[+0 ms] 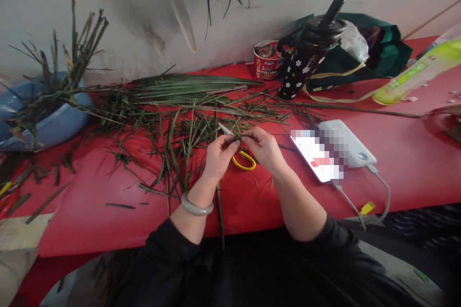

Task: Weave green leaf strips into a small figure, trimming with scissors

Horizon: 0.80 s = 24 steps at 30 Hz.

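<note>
My left hand (219, 154), with a pale bangle (197, 205) at the wrist, is closed in a pinch. My right hand (264, 147) pinches from the other side, its fingertips almost meeting the left ones. Between them is a small dark green leaf piece (238, 137); its exact shape is mostly hidden by the fingers. Just beneath lies a pair of scissors (246, 167) with yellow handles, blades pointing away to the left. One long leaf strip (220, 211) runs past my left wrist toward the table's front edge.
Cut leaf strips (190, 129) litter the red table (252, 206). Long leaves (187, 85) lie behind them. At left stands a blue basin (77, 108) of stalks. A phone (313, 156), power bank (347, 144), black tumbler (304, 60), red paper tub (265, 64) and bottle (414, 74) are rightward.
</note>
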Each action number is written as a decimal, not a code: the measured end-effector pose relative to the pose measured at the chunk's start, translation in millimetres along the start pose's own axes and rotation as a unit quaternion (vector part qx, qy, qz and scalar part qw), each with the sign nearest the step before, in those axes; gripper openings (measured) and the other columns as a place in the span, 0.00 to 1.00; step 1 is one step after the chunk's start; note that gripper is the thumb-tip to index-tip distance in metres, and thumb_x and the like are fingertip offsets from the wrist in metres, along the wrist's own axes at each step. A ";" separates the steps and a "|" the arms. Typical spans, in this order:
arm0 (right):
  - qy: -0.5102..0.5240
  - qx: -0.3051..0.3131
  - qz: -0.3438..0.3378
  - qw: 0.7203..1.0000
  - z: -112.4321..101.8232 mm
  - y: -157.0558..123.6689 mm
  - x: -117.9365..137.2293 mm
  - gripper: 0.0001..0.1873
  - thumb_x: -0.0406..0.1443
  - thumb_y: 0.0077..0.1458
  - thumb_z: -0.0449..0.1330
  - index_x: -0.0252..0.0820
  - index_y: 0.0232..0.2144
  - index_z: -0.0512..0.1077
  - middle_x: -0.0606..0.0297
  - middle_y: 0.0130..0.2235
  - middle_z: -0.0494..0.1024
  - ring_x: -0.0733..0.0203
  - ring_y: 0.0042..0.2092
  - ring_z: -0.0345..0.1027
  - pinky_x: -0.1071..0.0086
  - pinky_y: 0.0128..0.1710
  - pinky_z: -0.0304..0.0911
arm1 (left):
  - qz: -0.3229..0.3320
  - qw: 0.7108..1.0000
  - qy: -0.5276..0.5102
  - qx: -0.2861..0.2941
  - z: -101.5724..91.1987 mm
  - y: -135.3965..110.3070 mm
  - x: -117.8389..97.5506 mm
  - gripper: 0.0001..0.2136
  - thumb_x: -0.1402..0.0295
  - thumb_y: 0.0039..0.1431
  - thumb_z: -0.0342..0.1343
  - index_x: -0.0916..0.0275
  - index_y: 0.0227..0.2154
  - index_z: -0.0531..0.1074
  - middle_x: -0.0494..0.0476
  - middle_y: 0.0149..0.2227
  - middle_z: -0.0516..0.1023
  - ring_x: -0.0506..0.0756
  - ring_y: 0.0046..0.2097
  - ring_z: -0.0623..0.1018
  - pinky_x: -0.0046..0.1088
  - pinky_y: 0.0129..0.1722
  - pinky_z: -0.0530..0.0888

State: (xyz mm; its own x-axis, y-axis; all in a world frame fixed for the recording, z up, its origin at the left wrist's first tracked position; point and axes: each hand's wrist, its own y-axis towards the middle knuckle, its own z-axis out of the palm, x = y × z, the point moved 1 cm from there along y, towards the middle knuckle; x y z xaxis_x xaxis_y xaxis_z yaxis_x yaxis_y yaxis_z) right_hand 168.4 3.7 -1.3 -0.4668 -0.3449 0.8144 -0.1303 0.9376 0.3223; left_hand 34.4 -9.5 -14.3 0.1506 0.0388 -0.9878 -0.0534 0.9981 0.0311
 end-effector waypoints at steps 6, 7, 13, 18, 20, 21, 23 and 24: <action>0.007 0.015 0.010 1.000 1.9 -0.5 2.6 0.07 0.33 0.49 0.54 0.41 0.30 0.71 0.64 0.30 0.72 0.64 0.33 0.65 0.71 0.33 0.60 | -0.015 0.999 -0.038 -0.011 1.8 0.7 -2.0 0.06 0.68 0.43 0.59 0.63 0.25 0.72 0.49 0.25 0.73 0.46 0.28 0.71 0.22 0.32 0.68; 0.007 0.014 0.010 1.000 2.2 -0.5 3.0 0.07 0.33 0.49 0.54 0.41 0.30 0.71 0.64 0.30 0.72 0.64 0.33 0.65 0.71 0.34 0.60 | -0.017 0.999 -0.042 -0.012 1.9 0.8 -2.0 0.06 0.68 0.43 0.59 0.64 0.25 0.72 0.49 0.25 0.73 0.46 0.28 0.71 0.22 0.32 0.68; 0.014 -0.006 0.017 1.000 4.3 -0.9 3.2 0.06 0.34 0.49 0.54 0.40 0.30 0.71 0.66 0.28 0.72 0.65 0.32 0.65 0.72 0.32 0.60 | -0.026 0.998 -0.058 -0.015 3.5 0.0 -2.6 0.07 0.68 0.43 0.59 0.64 0.27 0.72 0.49 0.26 0.73 0.45 0.29 0.71 0.22 0.32 0.68; 0.029 -0.016 0.011 0.999 5.2 -1.3 3.9 0.07 0.34 0.49 0.54 0.40 0.30 0.71 0.67 0.28 0.72 0.66 0.31 0.66 0.73 0.32 0.60 | -0.021 0.998 -0.064 -0.018 3.8 0.1 -3.9 0.07 0.69 0.42 0.60 0.64 0.27 0.72 0.49 0.26 0.74 0.46 0.29 0.72 0.23 0.34 0.69; 0.029 -0.014 0.007 0.999 5.0 -1.4 4.1 0.08 0.34 0.50 0.53 0.40 0.31 0.71 0.66 0.28 0.73 0.66 0.32 0.66 0.72 0.33 0.60 | -0.018 0.998 -0.062 -0.021 3.1 0.5 -3.7 0.07 0.69 0.42 0.60 0.64 0.27 0.72 0.49 0.26 0.74 0.46 0.29 0.72 0.23 0.34 0.69; 0.027 -0.014 0.007 1.000 4.9 -1.5 4.1 0.08 0.34 0.50 0.52 0.40 0.31 0.71 0.66 0.28 0.73 0.66 0.32 0.66 0.72 0.33 0.60 | -0.019 0.998 -0.061 -0.022 2.7 0.7 -3.5 0.07 0.69 0.42 0.60 0.64 0.27 0.72 0.49 0.26 0.74 0.46 0.29 0.72 0.23 0.34 0.69; 0.025 -0.016 0.008 1.000 4.6 -1.8 3.7 0.08 0.34 0.50 0.52 0.40 0.31 0.71 0.66 0.29 0.73 0.66 0.32 0.66 0.72 0.33 0.61 | -0.024 0.998 -0.062 -0.017 2.2 0.8 -3.1 0.08 0.69 0.41 0.60 0.64 0.27 0.72 0.49 0.26 0.74 0.46 0.29 0.72 0.24 0.34 0.69; 0.025 -0.017 0.010 0.999 4.5 -1.9 3.3 0.08 0.35 0.50 0.53 0.40 0.31 0.71 0.66 0.29 0.73 0.66 0.32 0.66 0.72 0.32 0.61 | -0.027 0.998 -0.064 -0.012 2.1 0.7 -3.0 0.08 0.70 0.41 0.60 0.64 0.27 0.72 0.49 0.27 0.74 0.46 0.30 0.72 0.24 0.34 0.69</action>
State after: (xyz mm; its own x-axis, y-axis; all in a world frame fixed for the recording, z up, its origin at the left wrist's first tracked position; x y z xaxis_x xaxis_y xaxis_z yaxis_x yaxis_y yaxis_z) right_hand 163.1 1.0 -1.4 -0.4250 -0.3292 0.8432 -0.0907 0.9423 0.3222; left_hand 36.1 -8.8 -11.0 0.2783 -0.0074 -0.9605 -0.0647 0.9976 -0.0264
